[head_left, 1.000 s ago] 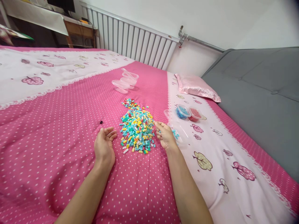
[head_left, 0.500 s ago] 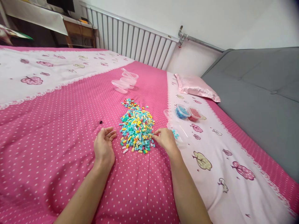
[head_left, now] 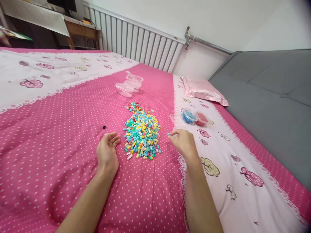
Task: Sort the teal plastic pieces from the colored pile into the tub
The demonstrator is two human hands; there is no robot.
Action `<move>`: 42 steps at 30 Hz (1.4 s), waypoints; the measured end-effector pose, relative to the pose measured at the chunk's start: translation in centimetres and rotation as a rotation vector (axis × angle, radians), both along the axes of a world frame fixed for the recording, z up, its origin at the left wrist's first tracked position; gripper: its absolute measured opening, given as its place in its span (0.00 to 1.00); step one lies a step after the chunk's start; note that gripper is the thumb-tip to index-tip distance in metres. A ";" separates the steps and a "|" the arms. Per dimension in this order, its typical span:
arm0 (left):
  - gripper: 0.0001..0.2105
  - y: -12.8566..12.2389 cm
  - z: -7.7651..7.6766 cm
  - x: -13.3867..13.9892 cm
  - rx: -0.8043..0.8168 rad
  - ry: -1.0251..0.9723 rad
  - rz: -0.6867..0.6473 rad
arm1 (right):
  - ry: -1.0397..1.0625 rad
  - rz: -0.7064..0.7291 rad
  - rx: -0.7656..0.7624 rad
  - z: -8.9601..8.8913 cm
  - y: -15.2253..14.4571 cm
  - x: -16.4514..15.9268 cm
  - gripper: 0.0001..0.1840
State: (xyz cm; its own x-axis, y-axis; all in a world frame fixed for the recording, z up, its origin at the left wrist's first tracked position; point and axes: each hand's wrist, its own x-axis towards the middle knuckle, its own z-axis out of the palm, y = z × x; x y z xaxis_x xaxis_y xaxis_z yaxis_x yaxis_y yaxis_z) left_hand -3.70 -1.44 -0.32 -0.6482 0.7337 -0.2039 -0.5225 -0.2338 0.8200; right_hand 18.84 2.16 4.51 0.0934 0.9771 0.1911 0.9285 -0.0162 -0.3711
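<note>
A heap of small toy building bricks point(head_left: 142, 134) in turquoise, yellow, green, white and red lies on the pink dotted bedspread point(head_left: 145, 194). My right hand point(head_left: 183, 140) is just right of the heap, thumb and fingertips pinched on a tiny light blue brick point(head_left: 169, 134). It covers the open clear container behind it. On the heap's left, my left hand point(head_left: 108, 152) rests on the bedspread with palm turned inward, fingers loosely curved and apart, holding nothing. A small black piece point(head_left: 104, 127) lies just beyond its fingers.
Past my right hand stand a clear tub of blue bricks point(head_left: 188, 116) and a tub of red bricks point(head_left: 201, 119). Clear plastic tubs and lids point(head_left: 128, 86) lie beyond the heap. A pink pillow point(head_left: 204, 90) leans by the grey headboard point(head_left: 264, 94); a radiator point(head_left: 136, 35) lines the wall.
My right hand has moved right, away from the heap's edge, with a light blue brick now showing between its fingertips. My left hand has stayed in place.
</note>
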 end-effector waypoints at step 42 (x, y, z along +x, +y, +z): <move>0.09 0.2 -0.4 -0.1 -0.004 0.059 0.013 | -0.050 -0.076 -0.153 3.3 -2.8 2.8 0.43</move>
